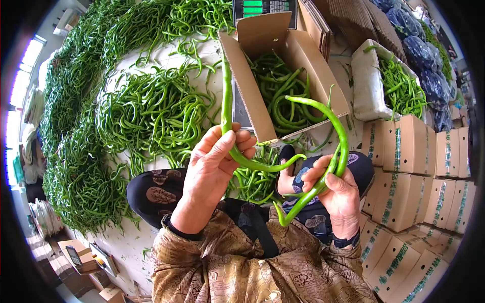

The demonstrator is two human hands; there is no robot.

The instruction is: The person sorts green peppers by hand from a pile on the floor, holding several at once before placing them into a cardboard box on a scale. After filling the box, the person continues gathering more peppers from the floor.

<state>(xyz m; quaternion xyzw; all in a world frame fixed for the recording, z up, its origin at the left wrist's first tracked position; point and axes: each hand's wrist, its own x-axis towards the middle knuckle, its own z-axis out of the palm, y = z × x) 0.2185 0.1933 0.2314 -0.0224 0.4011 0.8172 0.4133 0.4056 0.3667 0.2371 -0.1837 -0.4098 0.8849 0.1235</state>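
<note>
My left hand (209, 161) pinches a long green chili pepper (227, 96), whose straight end points up while its thin tip bends to the right. Lower right, my right hand (336, 192) is closed around curved green chili peppers (343, 139); at least two seem to overlap in the fingers. Beyond both hands stands an open cardboard box (316, 65), partly filled with green chili peppers (283, 96). A small pile of peppers (255, 184) lies on the floor between my legs, partly hidden by my left hand.
Large heaps of green peppers (156, 111) cover the floor to the left. A scale display (265, 7) sits behind the box. At the right are a white foam crate (368, 86) with peppers, stacked printed cartons (404, 146) and dark plastic bags (427, 55). Flattened cardboard (361, 22) leans at the back.
</note>
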